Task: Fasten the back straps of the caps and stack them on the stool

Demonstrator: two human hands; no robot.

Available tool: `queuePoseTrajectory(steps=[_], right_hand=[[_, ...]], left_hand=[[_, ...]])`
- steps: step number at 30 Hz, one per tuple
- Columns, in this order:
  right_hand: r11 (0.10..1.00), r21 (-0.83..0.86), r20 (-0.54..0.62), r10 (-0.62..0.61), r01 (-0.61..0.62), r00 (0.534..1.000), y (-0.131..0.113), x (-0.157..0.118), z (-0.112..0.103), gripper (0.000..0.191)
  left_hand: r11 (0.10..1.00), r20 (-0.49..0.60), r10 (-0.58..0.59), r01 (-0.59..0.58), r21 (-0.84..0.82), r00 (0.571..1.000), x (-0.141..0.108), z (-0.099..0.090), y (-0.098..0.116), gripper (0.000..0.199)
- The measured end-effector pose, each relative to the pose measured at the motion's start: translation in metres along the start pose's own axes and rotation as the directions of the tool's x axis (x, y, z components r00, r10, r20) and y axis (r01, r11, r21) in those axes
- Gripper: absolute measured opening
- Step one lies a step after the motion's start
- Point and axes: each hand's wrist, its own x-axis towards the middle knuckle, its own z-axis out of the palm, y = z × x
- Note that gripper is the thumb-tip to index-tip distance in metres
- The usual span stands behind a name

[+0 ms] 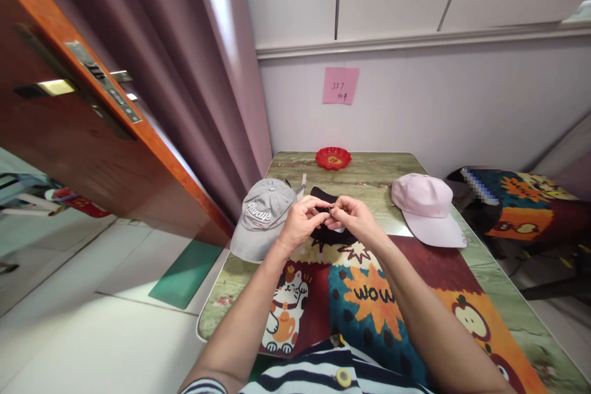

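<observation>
A black cap (333,236) lies at the middle of the table, partly hidden behind my hands. My left hand (302,220) pinches a small dark strap-like part of the cap between thumb and fingers. Opposite it, my right hand (353,217) is closed in a pinch on the same part, the fingertips nearly touching those of the left. A grey cap (265,215) with white "Always" lettering sits just left of my left hand, brim toward me. On the right stands a pale pink cap (427,206), its brim pointing to the front right.
A red scalloped dish (333,159) stands at the table's back edge. A colourful printed mat (318,308) covers the front of the wood-patterned table (369,166). An orange-brown door (92,135) and a purple curtain (184,74) are on the left. A pink note (340,86) hangs on the wall.
</observation>
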Motion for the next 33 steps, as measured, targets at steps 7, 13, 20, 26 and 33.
queuePoseTrajectory(steps=[7,13,20,26,33], right_hand=[[1.0,0.0,-0.006,0.027,-0.027,1.0,-0.001,0.001,-0.002,0.035],[0.999,0.035,-0.065,-0.008,0.011,0.998,0.005,0.002,0.0,0.037],[1.0,0.004,-0.088,-0.01,0.011,0.996,0.007,0.0,0.002,0.037],[0.999,-0.033,-0.101,-0.036,0.033,0.994,0.011,-0.001,0.001,0.038],[0.996,-0.084,-0.083,-0.049,0.042,0.995,0.013,-0.001,-0.003,0.036]], left_hand=[[0.993,0.009,0.072,-0.072,0.095,0.997,-0.001,0.001,0.004,0.019],[0.985,-0.196,0.049,-0.016,0.169,0.979,-0.008,0.007,0.011,0.019],[0.956,-0.238,-0.277,0.242,-0.168,0.931,-0.01,0.013,0.017,0.016],[0.938,-0.15,-0.34,0.325,-0.121,0.928,-0.008,0.015,0.019,0.011],[0.92,-0.142,-0.393,0.385,-0.076,0.909,-0.005,0.017,0.018,0.01]])
